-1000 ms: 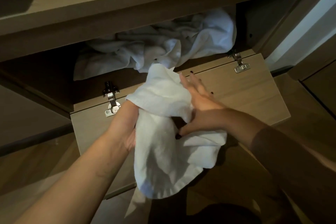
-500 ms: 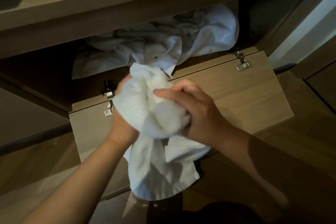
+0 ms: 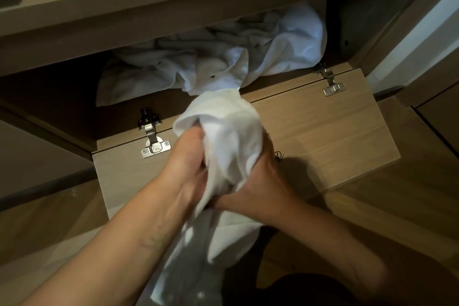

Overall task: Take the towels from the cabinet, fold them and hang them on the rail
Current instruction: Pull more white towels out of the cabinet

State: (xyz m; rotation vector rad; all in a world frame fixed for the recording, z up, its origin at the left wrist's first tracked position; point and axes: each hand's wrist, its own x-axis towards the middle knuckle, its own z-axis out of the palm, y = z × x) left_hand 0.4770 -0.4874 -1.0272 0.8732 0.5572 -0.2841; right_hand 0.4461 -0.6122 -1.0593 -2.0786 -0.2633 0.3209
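White towel [image 3: 223, 131], white towels [image 3: 198, 67], light wood-grain cabinet door [image 3: 323, 131], silver hinges [image 3: 152, 141].

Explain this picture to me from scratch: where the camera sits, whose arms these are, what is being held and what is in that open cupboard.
There is no machine here. The one view comes from a wide-angle camera worn on a person's head, looking forward and down, so the two bare arms reaching in from the bottom edge belong to the wearer. The left hand and the right hand both grip one bunched white towel; its loose end hangs down between the forearms. Behind the hands is a wooden cabinet. Its door is swung down flat on two metal hinges, one at the left and one at the right. Inside lies a crumpled pile of more white towels. No rail shows in this view.
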